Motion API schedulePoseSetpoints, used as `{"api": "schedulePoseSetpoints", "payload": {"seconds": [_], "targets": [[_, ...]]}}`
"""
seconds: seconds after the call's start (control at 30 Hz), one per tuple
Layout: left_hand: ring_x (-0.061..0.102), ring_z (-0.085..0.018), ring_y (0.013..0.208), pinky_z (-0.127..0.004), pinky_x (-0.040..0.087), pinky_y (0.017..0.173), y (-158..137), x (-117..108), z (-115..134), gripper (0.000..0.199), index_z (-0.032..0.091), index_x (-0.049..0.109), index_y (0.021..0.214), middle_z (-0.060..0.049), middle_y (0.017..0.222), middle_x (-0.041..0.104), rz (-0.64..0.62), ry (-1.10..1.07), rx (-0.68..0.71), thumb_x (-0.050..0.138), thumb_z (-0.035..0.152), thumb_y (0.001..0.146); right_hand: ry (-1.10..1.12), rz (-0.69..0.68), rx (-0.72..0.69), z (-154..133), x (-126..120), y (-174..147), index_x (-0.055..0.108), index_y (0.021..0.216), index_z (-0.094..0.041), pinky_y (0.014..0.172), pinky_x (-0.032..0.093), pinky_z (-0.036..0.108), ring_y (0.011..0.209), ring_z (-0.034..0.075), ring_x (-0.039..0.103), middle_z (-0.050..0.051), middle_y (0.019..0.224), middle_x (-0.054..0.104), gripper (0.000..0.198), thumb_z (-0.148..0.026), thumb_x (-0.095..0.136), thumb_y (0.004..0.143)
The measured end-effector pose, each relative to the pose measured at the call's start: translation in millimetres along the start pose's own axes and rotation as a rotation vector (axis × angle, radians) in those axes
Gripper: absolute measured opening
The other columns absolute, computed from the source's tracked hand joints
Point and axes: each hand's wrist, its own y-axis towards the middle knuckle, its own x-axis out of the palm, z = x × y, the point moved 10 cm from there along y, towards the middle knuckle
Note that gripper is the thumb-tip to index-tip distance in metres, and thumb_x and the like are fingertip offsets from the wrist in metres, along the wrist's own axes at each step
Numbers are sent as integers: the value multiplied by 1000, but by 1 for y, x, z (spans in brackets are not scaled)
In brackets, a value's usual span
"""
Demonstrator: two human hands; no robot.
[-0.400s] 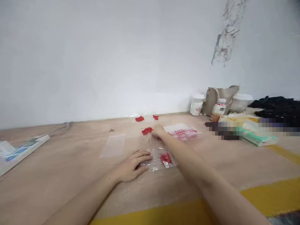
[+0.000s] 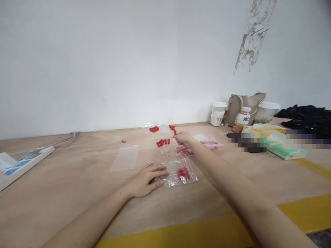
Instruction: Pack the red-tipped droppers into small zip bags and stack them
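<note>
My left hand lies flat with its fingers spread, pressing the left end of a clear zip bag. Inside that bag are several droppers with red rubber bulbs. Farther forward, my right hand has its fingers pinched at one red dropper bulb. A loose row of red-bulbed droppers, their thin clear stems toward me, lies left of the right hand. Under and beside the right wrist are filled zip bags with red bulbs showing through.
A flat zip bag lies left of the droppers. Near the wall rests plastic with more red bulbs. A power strip is at far left. Rightward stand a lidded cup, a bottle, a beige bag and a tissue pack.
My right hand has moved from the dropper row to the right and slightly away, to a red bulb farther back. The row shows uncovered now. My left hand stays on the bag.
</note>
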Motion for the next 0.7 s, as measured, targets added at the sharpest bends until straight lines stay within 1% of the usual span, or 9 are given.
{"api": "schedulePoseSetpoints", "payload": {"seconds": [0.07, 0.17, 0.23, 0.3, 0.37, 0.43, 0.53, 0.6, 0.7], "targets": [[32, -20, 122, -39, 25, 102, 0, 0, -2, 36, 30, 43, 124, -1, 131, 39, -7, -12, -9, 40, 37, 89, 72, 25, -5, 5, -34, -17, 55, 80, -11, 41, 33, 17, 43, 5, 42, -2, 56, 49, 11, -20, 54, 76], [33, -20, 122, -39, 27, 102, 1, -1, -3, 35, 30, 44, 123, -1, 131, 39, -6, -38, -28, 41, 37, 88, 157, 65, -35, 21, -80, -48, 51, 81, -15, 40, 31, 16, 41, 3, 40, -3, 59, 49, 10, -23, 51, 75], [33, -20, 121, -38, 28, 101, 2, 0, -1, 35, 30, 45, 122, -1, 131, 40, -13, -60, -36, 43, 38, 88, 264, 127, -91, 35, -102, -70, 48, 87, -16, 41, 33, 17, 43, 5, 42, -3, 61, 51, 20, -27, 54, 71], [34, -20, 121, -38, 29, 101, 3, 1, 4, 35, 30, 46, 121, -1, 131, 40, -22, -76, -37, 43, 38, 87, 338, 242, -191, 45, -120, -89, 42, 97, -19, 43, 37, 18, 45, 7, 45, -6, 60, 51, 39, -31, 60, 65], [34, -20, 121, -38, 29, 101, 3, 3, 9, 34, 30, 47, 121, -1, 131, 40, -24, -80, -33, 44, 37, 87, 335, 282, -233, 55, -122, -101, 34, 109, -21, 45, 40, 20, 47, 9, 49, -7, 60, 51, 54, -33, 61, 63], [33, -20, 122, -38, 29, 101, 3, 4, 12, 35, 30, 46, 121, -1, 131, 40, -24, -76, -31, 44, 37, 87, 312, 290, -240, 60, -118, -106, 30, 113, -21, 45, 42, 21, 47, 9, 50, -9, 57, 50, 58, -33, 59, 64], [33, -21, 122, -40, 27, 101, 3, 6, 12, 35, 30, 46, 121, -1, 131, 40, -22, -67, -24, 43, 38, 87, 315, 289, -204, 67, -107, -106, 32, 108, -22, 44, 44, 21, 45, 9, 50, -9, 55, 47, 52, -32, 59, 64], [33, -21, 122, -40, 27, 102, 3, 6, 12, 36, 30, 45, 122, -2, 131, 40, -13, -62, -18, 43, 39, 87, 362, 288, -161, 73, -100, -105, 32, 102, -23, 44, 46, 23, 47, 10, 52, -9, 57, 49, 47, -29, 59, 64], [34, -21, 121, -40, 26, 102, 3, 4, 10, 42, 29, 39, 126, -2, 131, 40, 15, -62, -22, 43, 41, 87, 492, 259, -79, 82, -87, -107, 31, 93, -25, 53, 51, 26, 52, 11, 57, -8, 61, 51, 39, -22, 59, 66]]}}
